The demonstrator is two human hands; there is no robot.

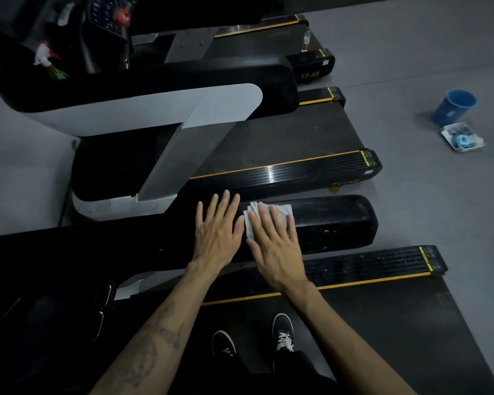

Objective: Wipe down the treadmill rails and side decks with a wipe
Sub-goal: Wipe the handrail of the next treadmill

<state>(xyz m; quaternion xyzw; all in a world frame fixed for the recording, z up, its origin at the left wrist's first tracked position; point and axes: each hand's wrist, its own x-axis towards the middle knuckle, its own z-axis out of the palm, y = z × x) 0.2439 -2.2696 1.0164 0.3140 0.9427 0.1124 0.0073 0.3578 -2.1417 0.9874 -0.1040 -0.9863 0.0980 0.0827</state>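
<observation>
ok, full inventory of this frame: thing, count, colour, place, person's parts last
handrail: 1, black, across the middle, under both hands
wipe: 1, white, on the handrail under the right hand
side deck: 1, black ribbed with yellow edge, just below the handrail
treadmill belt: 1, dark, under the shoes
other treadmills: 2, black, white and grey, behind the handrail
bucket: 1, blue, on the floor, right
tray: 1, white with blue items, floor beside the bucket
spray bottle: 1, white and green, top left
shoes: 2, black, white laces showing on one, on the belt
left hand: flat on the handrail
right hand: flat, presses the wipe
</observation>
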